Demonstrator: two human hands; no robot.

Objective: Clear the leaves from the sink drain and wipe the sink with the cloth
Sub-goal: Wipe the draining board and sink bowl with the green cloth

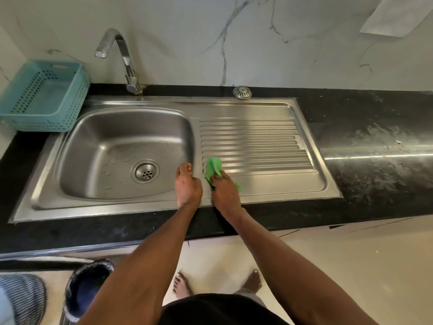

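Note:
The steel sink [77, 146] has its basin on the left, with a round drain [145, 171] at the bottom; I see no leaves on the drain. A ribbed drainboard [255, 141] lies to the right. My right hand [226, 191] grips a bunched green cloth [213, 168] at the near left corner of the drainboard. My left hand [187, 186] rests on the ridge between basin and drainboard, fingers curled, nothing visible in it. Water drops mark the basin floor.
A chrome tap [121, 57] stands behind the basin. A teal plastic basket [44, 97] sits at the back left. A metal strainer cap [242, 92] lies on the black counter [375, 127]. A bin with a dark liner [86, 292] stands on the floor at left.

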